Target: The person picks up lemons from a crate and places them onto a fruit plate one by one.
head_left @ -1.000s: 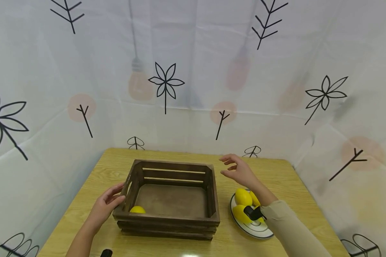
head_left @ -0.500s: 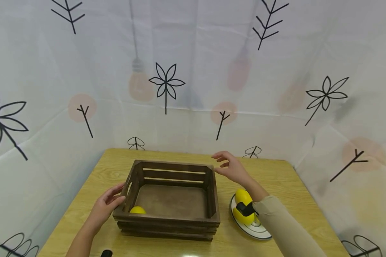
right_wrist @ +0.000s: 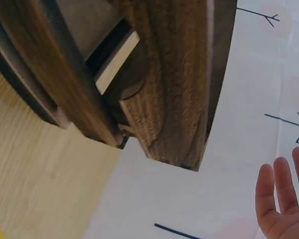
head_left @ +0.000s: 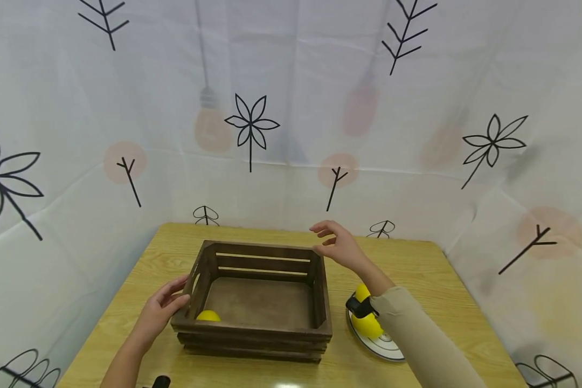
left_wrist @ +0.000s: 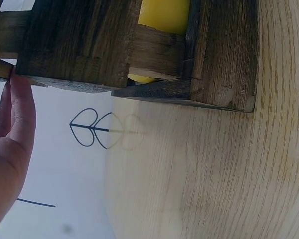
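A dark brown slatted wooden crate [head_left: 254, 337] stands on the table. My left hand [head_left: 160, 307] rests at its left side, fingertips against the wood and thumb right at the rim; the left wrist view shows those fingers straight. Inside the crate's front left corner lies a lemon [head_left: 208, 316], yellow through the slats. Raised over the far right corner is my right hand [head_left: 341, 249], fingers loosely bent around nothing. In the right wrist view its fingers [right_wrist: 284, 184] stand apart from the crate. Several lemons [head_left: 367, 326] lie on a plate to the right, partly hidden by my right forearm.
The white plate [head_left: 388, 355] has a dark rim line and stands just right of the crate. Under everything is a light wooden table [head_left: 242, 372]. A white cloth [head_left: 291, 188] printed with flowers and twigs hangs behind and at both sides.
My right hand has moved left and slightly up, from beyond the plate to over the crate's far right corner. The forearm now covers more of the lemons. My left hand stays put.
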A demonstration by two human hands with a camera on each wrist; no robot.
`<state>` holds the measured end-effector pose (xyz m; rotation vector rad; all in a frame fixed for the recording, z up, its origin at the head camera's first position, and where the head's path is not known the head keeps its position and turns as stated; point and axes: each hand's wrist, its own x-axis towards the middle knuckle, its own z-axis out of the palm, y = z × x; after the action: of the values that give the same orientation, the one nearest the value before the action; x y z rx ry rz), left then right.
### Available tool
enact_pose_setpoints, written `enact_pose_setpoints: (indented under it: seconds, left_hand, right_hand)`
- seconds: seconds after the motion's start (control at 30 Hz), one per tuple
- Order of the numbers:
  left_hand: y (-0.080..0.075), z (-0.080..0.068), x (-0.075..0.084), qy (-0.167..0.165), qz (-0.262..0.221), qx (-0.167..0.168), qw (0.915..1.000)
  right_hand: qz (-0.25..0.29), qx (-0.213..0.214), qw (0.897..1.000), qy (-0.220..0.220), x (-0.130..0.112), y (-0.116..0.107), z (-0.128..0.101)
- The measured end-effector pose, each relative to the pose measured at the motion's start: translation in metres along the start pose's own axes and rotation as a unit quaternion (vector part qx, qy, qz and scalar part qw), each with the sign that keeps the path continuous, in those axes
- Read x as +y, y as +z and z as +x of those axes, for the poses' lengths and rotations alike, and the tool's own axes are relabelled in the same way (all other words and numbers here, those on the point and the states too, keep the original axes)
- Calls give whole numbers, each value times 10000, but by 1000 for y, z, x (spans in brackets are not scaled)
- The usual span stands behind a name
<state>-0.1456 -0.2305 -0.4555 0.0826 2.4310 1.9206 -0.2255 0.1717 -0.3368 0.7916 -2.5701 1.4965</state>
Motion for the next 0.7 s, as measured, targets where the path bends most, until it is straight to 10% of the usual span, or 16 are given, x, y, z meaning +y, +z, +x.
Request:
enact_pose_setpoints:
  seconds: [0.7]
  left_hand:
    - [1,-1,-1,35,-41,-34,10000]
  right_hand:
    - [248,-144,9995,-139,-16,22,21]
